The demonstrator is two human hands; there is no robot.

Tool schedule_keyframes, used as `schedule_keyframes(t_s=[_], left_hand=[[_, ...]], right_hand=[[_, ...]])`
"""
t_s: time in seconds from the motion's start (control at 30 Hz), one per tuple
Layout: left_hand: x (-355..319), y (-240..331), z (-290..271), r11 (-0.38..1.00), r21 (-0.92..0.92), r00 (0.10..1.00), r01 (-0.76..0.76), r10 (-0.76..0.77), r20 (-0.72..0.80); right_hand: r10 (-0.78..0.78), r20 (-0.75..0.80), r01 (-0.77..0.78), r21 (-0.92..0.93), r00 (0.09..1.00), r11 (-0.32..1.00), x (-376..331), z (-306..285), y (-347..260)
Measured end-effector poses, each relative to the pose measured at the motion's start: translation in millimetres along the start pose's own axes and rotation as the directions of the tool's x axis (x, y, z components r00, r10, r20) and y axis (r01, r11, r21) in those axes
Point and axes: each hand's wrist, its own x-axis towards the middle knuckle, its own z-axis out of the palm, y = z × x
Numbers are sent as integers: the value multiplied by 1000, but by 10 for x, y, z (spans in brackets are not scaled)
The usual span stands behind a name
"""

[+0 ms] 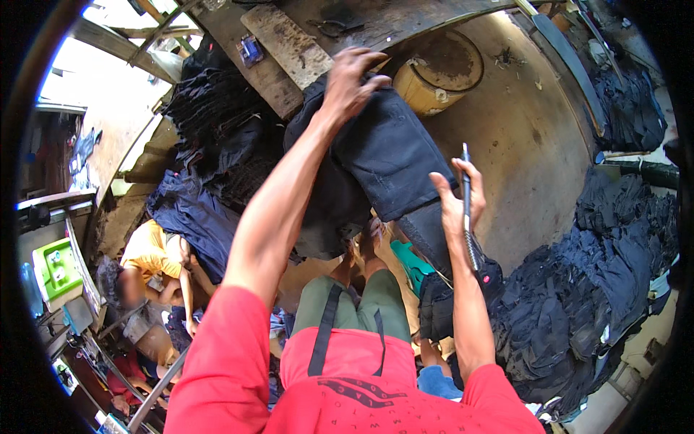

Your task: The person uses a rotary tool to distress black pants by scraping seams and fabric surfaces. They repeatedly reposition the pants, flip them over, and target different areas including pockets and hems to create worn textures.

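Your left hand (353, 85) was over the upper end of a folded dark cloth (394, 152), its fingers spread and loosely bent. Whether they pinched the fabric or merely lay at its edge, I could not tell. The cloth slanted in front of you, its top end beside a worn wooden board (285, 43) and its lower end above your legs, with more dark fabric (329, 206) just to its left.

Your right hand (457, 206) was closed on a slim dark rod (467, 192), which stood almost upright between thumb and fingers (rather like a pen, with a narrow tip pointing away from you). That hand was just beside the right edge of the cloth; I could not tell whether it touched it.

Beyond the cloth sat a yellowish drum (439, 72), and on the bench (231, 29) a small blue packet (249, 51) lay to the left of the board. A big heap of dark garments (578, 282) spread out on your right, and another dark pile (217, 119) rose on your left. Near that pile's lower end, a person in a yellow shirt (150, 249) bent forward.
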Motion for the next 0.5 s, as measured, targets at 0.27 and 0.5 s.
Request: schedule_keyframes(t_s=[0.27, 0.5], left_hand=[[-2105, 1869, -568, -313, -403, 42, 860, -744, 667], [-2284, 1932, -255, -282, -508, 138, 814, -755, 641]], right_hand=[[297, 131, -315, 155, 946, 936, 120, 34, 333], [218, 514, -371, 214, 829, 904, 397, -117, 527]])
